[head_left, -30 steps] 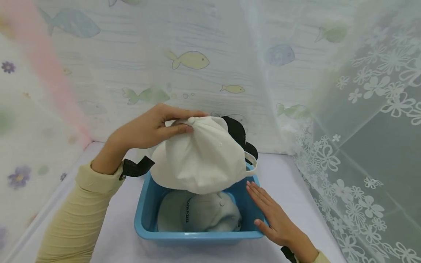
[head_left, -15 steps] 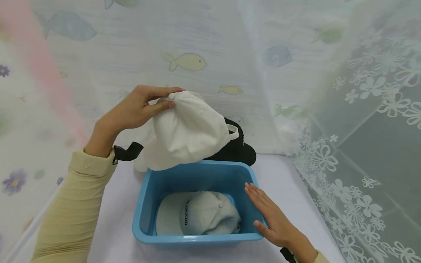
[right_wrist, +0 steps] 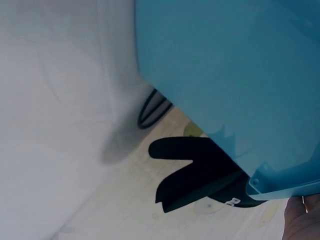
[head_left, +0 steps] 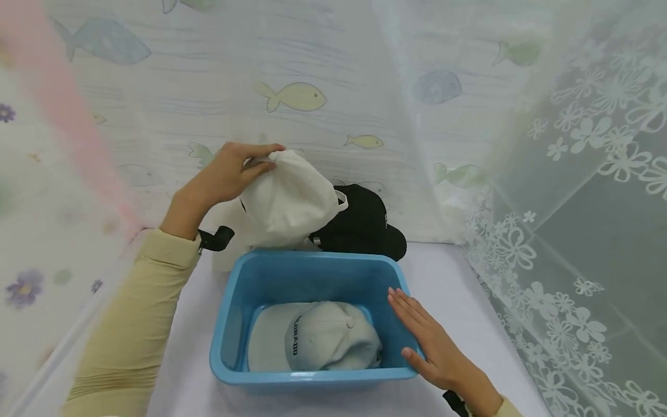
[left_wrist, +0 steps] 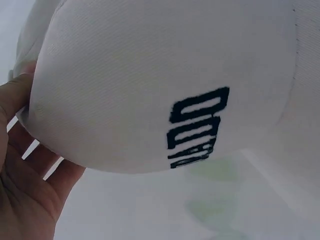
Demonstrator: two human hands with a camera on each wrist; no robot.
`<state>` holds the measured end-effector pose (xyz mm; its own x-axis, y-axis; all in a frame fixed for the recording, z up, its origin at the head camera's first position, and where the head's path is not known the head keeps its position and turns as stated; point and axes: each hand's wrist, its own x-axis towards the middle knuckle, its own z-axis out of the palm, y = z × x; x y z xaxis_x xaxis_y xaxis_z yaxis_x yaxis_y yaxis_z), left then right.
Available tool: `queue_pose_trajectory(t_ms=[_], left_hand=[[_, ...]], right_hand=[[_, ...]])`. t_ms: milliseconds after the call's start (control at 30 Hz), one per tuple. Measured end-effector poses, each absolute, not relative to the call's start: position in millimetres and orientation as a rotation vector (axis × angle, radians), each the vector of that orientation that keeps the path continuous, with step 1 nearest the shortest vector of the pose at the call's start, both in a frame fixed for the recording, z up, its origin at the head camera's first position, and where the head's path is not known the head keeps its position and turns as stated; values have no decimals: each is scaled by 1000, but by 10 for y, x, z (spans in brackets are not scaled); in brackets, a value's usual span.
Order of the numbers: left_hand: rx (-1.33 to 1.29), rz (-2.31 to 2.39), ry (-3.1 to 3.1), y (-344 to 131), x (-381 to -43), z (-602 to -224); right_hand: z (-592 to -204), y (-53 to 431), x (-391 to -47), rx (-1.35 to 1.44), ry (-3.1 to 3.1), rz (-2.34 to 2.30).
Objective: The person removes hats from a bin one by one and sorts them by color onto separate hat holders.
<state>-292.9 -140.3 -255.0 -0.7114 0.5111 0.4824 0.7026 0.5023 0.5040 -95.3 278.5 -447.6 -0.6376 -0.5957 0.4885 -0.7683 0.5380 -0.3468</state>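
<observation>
My left hand pinches a white baseball cap by the top of its crown, behind the far rim of a blue plastic basin. Dark lettering runs across the front of this white cap in the left wrist view, where the fingers show at its crown. A pale grey-blue cap with dark lettering lies inside the basin, its brim to the left. My right hand rests with straight fingers against the basin's right side; only part of that hand shows in the right wrist view.
A black cap lies behind the basin, partly covered by the white cap. Pale fabric shows behind the white cap at left. Under everything is a white cloth, with a fish-patterned curtain at the back.
My left hand has lifted the white cap from over the basin to behind its far rim, moving up and left, then slightly down. More of the black cap shows. The right hand stays put.
</observation>
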Motion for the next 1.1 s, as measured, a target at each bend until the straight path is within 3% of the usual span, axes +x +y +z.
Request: queue_pose_trajectory(t_ms=[300, 1100], left_hand=[[-852, -1169, -2553, -1495, -3224, -3119], [-802, -1467, -2619, -1590, -3272, -3605]], right_hand=[[-4474, 2817, -935, 1145, -2472, 802], [-4457, 2827, -885, 1088, -2476, 818]])
